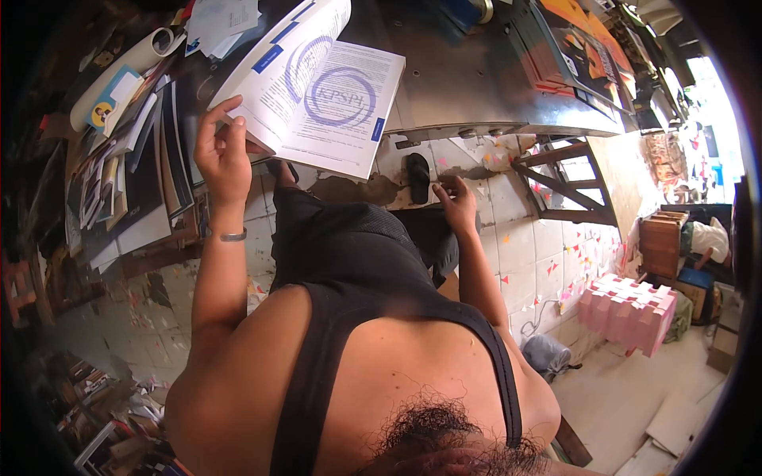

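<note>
Tiled floor [520,254] below — left hand [225,159] holds open book [340,103].

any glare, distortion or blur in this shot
head view: the far right edge is washed out by bright light; the metal tabletop has a sheen and its front edge bends; the rim goes black; the open book is fairly clear, while the paper piles at lower left look dim and soft

Book [349,99]: lying wide open in front of you, white pages, tons of small print
Rings [341,97]: big purple-blue ones, both pages
Edge tabs [379,129]: solid blue
Left page [274,99]: bowed upward, near corner pinched in your left hand [225,155]
</note>
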A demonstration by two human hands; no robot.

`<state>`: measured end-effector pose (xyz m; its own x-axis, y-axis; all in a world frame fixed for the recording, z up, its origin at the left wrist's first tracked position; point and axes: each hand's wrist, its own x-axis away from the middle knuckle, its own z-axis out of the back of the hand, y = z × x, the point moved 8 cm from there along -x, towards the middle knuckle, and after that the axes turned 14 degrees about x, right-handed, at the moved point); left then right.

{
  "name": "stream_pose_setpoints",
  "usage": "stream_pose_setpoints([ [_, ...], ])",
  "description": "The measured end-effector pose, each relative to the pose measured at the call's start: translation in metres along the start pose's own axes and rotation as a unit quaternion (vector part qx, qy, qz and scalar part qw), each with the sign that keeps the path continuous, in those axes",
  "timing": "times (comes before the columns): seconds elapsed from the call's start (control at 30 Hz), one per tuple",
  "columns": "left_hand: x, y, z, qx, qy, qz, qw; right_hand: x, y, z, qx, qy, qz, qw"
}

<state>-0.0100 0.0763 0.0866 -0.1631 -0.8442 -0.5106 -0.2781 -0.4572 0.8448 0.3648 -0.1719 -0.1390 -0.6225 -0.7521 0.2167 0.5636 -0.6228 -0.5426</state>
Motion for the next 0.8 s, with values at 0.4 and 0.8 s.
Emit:
stream_pose_setpoints([
  [0.4,0.001,-0.024,0.027,0.096,0.13,0.157,0.974,0.024,-0.2,-0.007,-0.384,-0.243,0.192,0.87],
  [0.8,0.019,-0.031,0.045,0.034,0.182,0.214,0.959,0.016,-0.206,0.014,-0.464,-0.178,0.102,0.862],
])
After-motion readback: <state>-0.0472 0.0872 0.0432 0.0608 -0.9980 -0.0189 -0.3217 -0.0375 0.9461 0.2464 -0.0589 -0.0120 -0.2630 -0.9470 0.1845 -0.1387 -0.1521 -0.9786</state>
